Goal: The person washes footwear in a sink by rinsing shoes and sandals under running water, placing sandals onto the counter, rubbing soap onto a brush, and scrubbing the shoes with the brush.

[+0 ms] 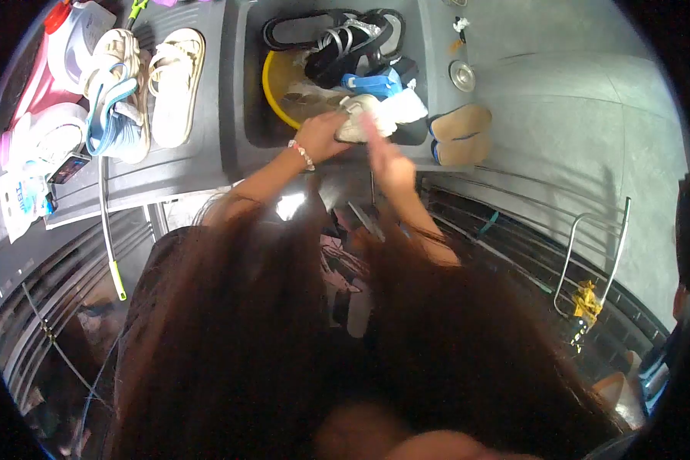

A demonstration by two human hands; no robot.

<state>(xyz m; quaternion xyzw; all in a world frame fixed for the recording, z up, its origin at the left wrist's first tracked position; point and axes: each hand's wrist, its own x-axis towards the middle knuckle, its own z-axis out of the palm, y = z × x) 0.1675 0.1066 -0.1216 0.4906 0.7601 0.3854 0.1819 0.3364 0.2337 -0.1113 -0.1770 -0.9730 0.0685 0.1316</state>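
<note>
In the grey sink [245,115], my left hand [322,136], with a beaded bracelet at the wrist, is closed on the near end of a white shoe [351,129]. My right hand [389,159] is over the shoe's right side, its fingers smeared by motion; whether it holds anything is unclear. Just behind the shoe lie a blue and white item [374,83] and a white piece [410,106]. Black sandals [337,57] rest farther back, partly over a yellow basin [270,90] that holds murky, foamy water.
Light sandals [178,92] and blue-strapped sandals [116,107] lie on the left drainboard, near bottles [77,46] and a phone [69,169]. Tan insoles [461,136] sit at the sink's right edge, below a metal drain strainer [461,75]. A metal rack [514,222] stands at right.
</note>
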